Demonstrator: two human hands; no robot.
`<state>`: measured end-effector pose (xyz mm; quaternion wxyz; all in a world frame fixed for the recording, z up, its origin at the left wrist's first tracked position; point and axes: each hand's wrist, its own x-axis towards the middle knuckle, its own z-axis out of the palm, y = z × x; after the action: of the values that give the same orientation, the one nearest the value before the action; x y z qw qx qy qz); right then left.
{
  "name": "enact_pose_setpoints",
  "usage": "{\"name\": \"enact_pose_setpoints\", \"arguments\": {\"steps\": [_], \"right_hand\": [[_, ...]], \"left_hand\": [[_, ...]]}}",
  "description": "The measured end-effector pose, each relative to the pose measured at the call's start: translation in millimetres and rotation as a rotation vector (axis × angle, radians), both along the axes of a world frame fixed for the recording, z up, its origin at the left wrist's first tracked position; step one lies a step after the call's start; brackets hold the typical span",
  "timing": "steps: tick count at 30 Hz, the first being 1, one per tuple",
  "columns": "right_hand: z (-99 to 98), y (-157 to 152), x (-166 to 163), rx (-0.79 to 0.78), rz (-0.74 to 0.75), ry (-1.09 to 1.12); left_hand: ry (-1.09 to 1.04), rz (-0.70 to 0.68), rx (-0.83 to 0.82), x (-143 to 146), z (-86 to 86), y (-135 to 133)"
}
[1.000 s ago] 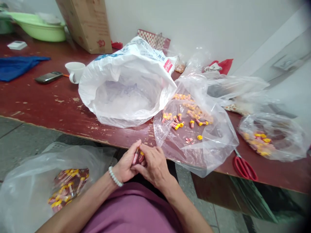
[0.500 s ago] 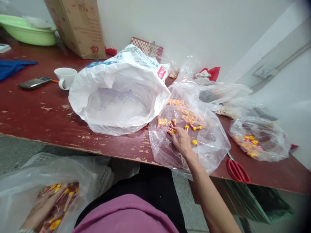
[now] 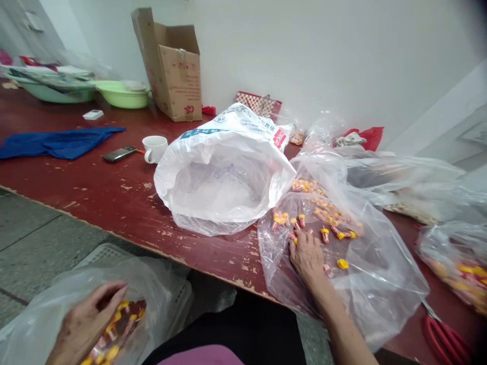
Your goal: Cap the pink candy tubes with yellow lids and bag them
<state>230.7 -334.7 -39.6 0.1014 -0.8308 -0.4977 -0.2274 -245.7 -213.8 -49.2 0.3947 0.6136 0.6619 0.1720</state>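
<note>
My right hand [image 3: 307,255] lies on a clear plastic bag [image 3: 365,263] spread on the red table [image 3: 95,192], its fingertips pinching at small red and yellow pieces [image 3: 300,221] scattered there. Whether it holds one is hidden. My left hand [image 3: 85,324] is low at the left, inside a clear bag [image 3: 41,314] that holds a heap of red and yellow pieces [image 3: 114,332]. Its fingers are spread over the heap and nothing shows in them.
A big white open sack [image 3: 224,177] lies beside the right hand. Red scissors [image 3: 445,337] sit at the table's near right edge. More clear bags [image 3: 452,258], a white cup [image 3: 155,148], a phone [image 3: 119,154], blue cloth [image 3: 57,143], a cardboard box [image 3: 173,68] and green basins [image 3: 122,95] stand further off.
A second ago both hands were together at the table edge on one piece. The left hand has gone down into the low bag; the right has reached out to the pieces on the table.
</note>
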Motion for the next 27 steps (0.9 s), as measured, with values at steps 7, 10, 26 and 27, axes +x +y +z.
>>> {"name": "enact_pose_setpoints", "arguments": {"steps": [7,10,26,27], "right_hand": [[-8.3,-4,1,0.132,0.009,-0.020],[-6.8,-5,0,0.143,-0.013,-0.009],[-3.7,-1,1,0.169,0.004,-0.018],[-3.8,-1,1,0.175,0.006,-0.022]], "left_hand": [[0.088,-0.575,0.904,174,83.6,108],[0.327,-0.716,0.956,233,88.6,182],[0.641,-1.315,0.811,329,90.0,284],[0.669,-1.327,0.798,332,90.1,283]]}}
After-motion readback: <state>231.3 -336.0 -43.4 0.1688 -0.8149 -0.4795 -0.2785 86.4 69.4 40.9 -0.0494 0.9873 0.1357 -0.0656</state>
